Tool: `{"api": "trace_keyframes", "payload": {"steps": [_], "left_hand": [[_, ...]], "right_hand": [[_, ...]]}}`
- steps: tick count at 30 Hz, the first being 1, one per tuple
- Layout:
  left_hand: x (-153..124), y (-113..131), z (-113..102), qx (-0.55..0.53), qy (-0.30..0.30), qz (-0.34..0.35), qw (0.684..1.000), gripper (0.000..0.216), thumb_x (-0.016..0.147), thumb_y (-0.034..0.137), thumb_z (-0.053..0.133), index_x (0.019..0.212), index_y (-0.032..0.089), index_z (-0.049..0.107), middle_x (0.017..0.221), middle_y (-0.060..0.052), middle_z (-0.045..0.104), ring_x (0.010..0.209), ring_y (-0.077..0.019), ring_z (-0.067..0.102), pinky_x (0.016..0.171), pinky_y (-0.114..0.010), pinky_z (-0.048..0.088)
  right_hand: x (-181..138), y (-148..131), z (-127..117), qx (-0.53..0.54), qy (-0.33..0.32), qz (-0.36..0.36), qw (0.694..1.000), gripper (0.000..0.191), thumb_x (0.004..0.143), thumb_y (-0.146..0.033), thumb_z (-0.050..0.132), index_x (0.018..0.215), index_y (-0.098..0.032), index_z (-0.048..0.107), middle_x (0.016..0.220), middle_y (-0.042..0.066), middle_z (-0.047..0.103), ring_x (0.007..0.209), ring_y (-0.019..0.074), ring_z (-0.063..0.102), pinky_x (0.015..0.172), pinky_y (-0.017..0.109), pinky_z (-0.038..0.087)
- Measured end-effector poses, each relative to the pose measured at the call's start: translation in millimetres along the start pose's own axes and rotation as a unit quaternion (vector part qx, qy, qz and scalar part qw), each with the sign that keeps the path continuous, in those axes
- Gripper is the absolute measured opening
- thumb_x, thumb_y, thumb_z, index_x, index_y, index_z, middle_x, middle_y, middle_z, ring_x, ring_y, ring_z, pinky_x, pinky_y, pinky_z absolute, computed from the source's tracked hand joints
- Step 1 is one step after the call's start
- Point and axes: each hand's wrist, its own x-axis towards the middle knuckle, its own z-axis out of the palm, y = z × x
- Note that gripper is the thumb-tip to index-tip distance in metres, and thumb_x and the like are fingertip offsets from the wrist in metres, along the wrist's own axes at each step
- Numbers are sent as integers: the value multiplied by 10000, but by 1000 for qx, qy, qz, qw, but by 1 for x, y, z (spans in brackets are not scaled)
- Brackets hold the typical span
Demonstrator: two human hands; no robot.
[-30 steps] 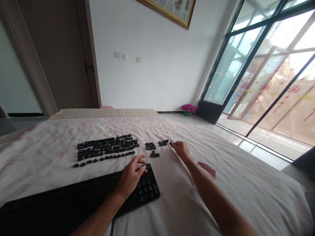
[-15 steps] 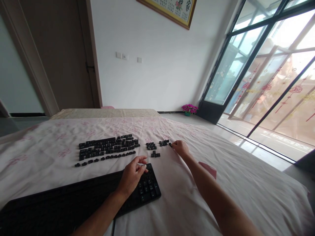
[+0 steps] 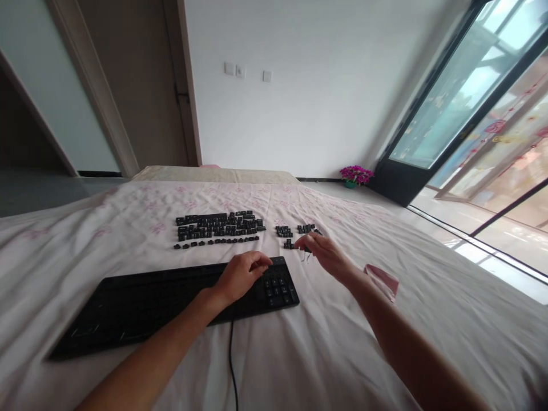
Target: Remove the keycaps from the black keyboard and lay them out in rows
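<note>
A black keyboard (image 3: 171,297) lies on the bed, most of its key area bare, with keycaps still on the number pad (image 3: 277,290) at its right end. Over that end rests my left hand (image 3: 244,275), its fingers loosely bent, thumb apart, and nothing visible in them. My right hand (image 3: 325,254) is closed, fingers pointing down, on a keycap puller (image 3: 307,251), a small dark tool with thin wire prongs. Just left of its fingertips sits a small cluster of arrow keycaps (image 3: 288,244). Other loose clusters of keycaps (image 3: 283,231) lie beyond.
Rows of removed black keycaps (image 3: 218,226) lie behind the keyboard. A cable (image 3: 232,359) runs from its near edge toward me. A pink piece of cloth or packet (image 3: 382,282) lies beside my right forearm. The patterned sheet (image 3: 334,354) is wrinkled.
The camera view has tilted down and turned left. My right hand has come back from the upper right keycap group to beside the arrow keycaps. My left hand stays over the number pad.
</note>
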Motion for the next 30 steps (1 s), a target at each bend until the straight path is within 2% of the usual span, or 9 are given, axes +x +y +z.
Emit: {"api": "trace_keyframes", "payload": {"steps": [4,8,11,17,23,30], "left_hand": [[-16,-7,-6,10,-27,1,1000,216,778,172,548,933,219,689,901,-16,698,822,-176,637,769,-282,490],[-21,-12,-3,-6,-26,-3,1000,262,755,146,537,967,210,677,898,-20,693,835,-173,634,784,-281,489],[-20,-14,-3,11,-31,-2,999,263,745,145,542,959,212,679,878,-17,685,810,-171,626,758,-276,485],[-19,-15,-2,62,-36,12,997,227,749,165,572,929,240,688,867,-2,674,774,-166,613,725,-266,459],[-19,-16,1,108,-43,38,993,118,754,232,630,853,245,693,835,5,658,798,-176,594,699,-251,424],[-16,-18,8,142,-46,50,987,35,757,256,653,775,241,678,767,9,641,772,-176,577,675,-250,393]], "right_hand": [[-19,-24,36,120,-55,19,991,331,911,-396,467,1053,-166,658,834,42,630,679,122,558,576,217,452],[-24,-25,59,130,-78,45,987,229,878,-318,514,935,-153,662,763,20,624,585,96,532,510,190,438],[-23,-24,64,104,-73,22,992,239,888,-326,513,861,-150,672,763,22,623,604,100,546,556,200,461],[-22,-28,69,87,-95,5,992,275,912,-366,494,843,-164,667,768,21,633,628,116,562,592,216,467],[-22,-32,74,54,-92,-108,988,245,933,-316,483,828,-186,662,829,33,661,813,160,611,794,278,469],[-20,-20,75,45,-113,-148,981,243,942,-324,459,857,-192,644,845,35,660,821,162,616,803,284,469]]}}
